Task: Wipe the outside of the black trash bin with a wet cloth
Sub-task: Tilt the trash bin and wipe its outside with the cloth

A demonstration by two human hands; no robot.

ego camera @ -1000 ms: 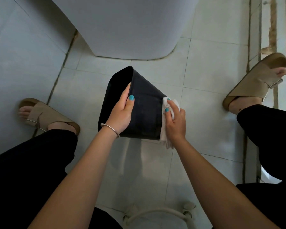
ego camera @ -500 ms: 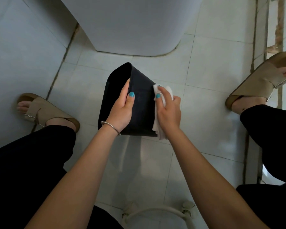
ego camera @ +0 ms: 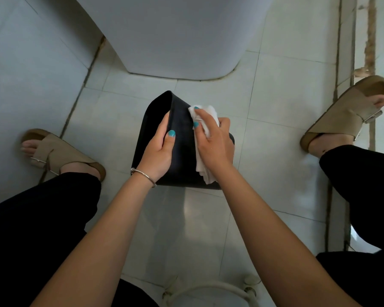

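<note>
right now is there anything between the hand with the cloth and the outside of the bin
Nothing visible besides the cloth itself. The right hand presses the white cloth straight onto the black trash bin, high on its outer wall near the rim. The left hand grips the rim further left, clear of the cloth.

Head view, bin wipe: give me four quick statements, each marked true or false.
1. The left hand grips the black trash bin at its rim. True.
2. The right hand is bare of any cloth. False: it holds the white cloth against the bin's outside.
3. The bin stands upright on the tiled floor. False: it is tipped, opening toward the left.
4. A bracelet sits on the left wrist. True.
</note>
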